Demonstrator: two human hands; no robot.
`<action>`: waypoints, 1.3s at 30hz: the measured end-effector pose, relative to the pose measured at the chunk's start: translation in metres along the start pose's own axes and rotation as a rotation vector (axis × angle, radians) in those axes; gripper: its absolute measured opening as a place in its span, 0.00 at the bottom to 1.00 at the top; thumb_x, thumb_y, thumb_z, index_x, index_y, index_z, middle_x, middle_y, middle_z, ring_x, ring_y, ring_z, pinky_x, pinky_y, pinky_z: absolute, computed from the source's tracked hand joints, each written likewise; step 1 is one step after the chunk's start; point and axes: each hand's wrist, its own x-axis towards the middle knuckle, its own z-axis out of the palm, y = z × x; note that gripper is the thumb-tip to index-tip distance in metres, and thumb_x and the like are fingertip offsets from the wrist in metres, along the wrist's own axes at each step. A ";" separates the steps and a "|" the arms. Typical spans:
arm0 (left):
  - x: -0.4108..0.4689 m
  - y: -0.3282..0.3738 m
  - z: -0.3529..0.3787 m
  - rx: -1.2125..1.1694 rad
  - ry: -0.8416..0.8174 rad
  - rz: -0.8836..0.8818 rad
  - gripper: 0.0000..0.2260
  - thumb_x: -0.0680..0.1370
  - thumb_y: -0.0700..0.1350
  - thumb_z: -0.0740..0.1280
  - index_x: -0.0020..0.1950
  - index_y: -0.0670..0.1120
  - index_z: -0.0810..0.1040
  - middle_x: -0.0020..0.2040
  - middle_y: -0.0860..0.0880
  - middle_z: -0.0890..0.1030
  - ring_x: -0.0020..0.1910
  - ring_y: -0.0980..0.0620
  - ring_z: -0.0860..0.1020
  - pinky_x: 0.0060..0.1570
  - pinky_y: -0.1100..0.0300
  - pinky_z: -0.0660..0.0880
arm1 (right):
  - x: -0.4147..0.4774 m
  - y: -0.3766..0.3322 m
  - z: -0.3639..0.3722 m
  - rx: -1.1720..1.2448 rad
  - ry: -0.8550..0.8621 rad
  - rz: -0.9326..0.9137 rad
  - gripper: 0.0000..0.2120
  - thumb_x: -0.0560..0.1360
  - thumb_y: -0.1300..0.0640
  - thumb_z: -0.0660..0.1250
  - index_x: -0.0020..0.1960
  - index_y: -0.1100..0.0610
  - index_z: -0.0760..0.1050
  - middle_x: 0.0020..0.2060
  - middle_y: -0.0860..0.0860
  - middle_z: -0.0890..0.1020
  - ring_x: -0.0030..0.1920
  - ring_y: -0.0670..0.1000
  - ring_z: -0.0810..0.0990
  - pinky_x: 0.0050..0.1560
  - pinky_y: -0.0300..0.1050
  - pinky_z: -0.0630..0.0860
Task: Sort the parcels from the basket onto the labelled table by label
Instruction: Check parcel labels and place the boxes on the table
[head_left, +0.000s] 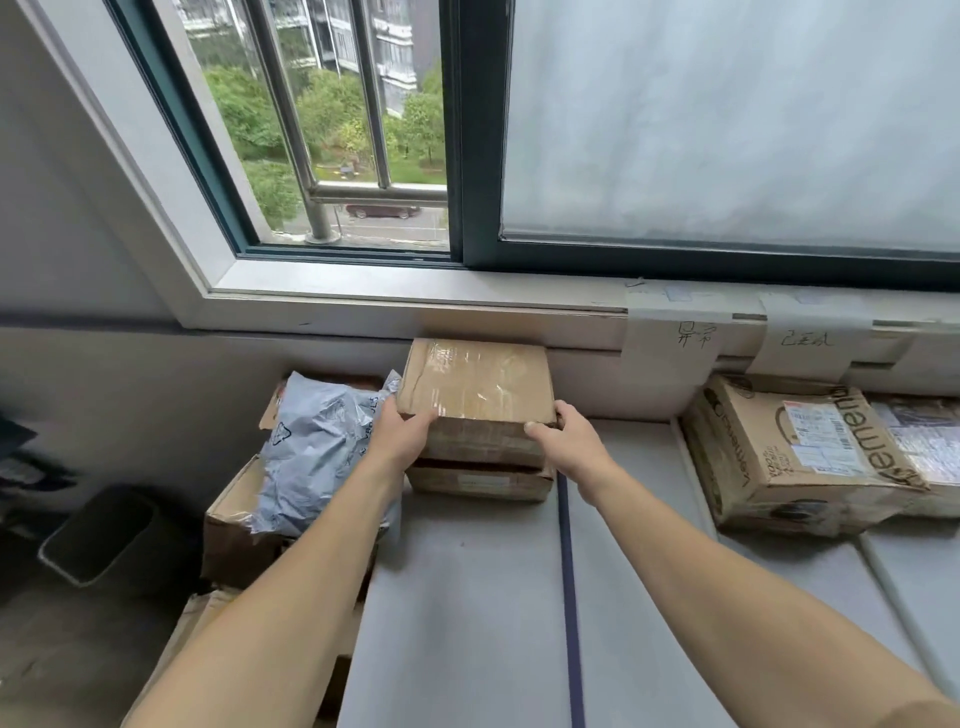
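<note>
I logged left hand (402, 436) and right hand (569, 439) outstretched, each clasping a near corner of the taped box (475, 384).

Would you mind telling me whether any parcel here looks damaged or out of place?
The printed carton on the right of the table looks battered: its near edges are crushed and wrinkled. The grey mailer bag lies crumpled across cartons left of the table. The taped box being held looks sound.

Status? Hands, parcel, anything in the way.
Left hand grips the taped cardboard box at its near-left corner, right hand at the near-right. Box sits atop a flatter box on the table. Grey mailer bag crowds its left side.
</note>
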 end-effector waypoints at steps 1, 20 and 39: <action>0.001 -0.001 0.000 0.003 -0.005 0.005 0.21 0.79 0.46 0.70 0.71 0.46 0.71 0.63 0.47 0.80 0.62 0.47 0.78 0.66 0.51 0.74 | 0.000 -0.001 0.001 0.035 0.013 0.017 0.21 0.78 0.51 0.69 0.69 0.54 0.72 0.62 0.47 0.80 0.62 0.51 0.78 0.61 0.45 0.73; -0.141 0.052 0.050 -0.451 0.051 0.190 0.12 0.80 0.52 0.69 0.50 0.46 0.71 0.48 0.44 0.80 0.46 0.48 0.78 0.55 0.48 0.77 | -0.086 0.017 -0.100 0.561 0.340 -0.139 0.15 0.75 0.66 0.69 0.56 0.54 0.68 0.56 0.57 0.77 0.49 0.54 0.76 0.53 0.51 0.76; -0.303 0.091 0.077 -0.843 -0.661 -0.061 0.45 0.68 0.79 0.63 0.72 0.47 0.77 0.70 0.39 0.79 0.68 0.30 0.76 0.64 0.24 0.69 | -0.232 -0.027 -0.253 0.513 0.444 -0.670 0.09 0.76 0.67 0.66 0.55 0.58 0.74 0.45 0.51 0.79 0.44 0.46 0.77 0.43 0.37 0.73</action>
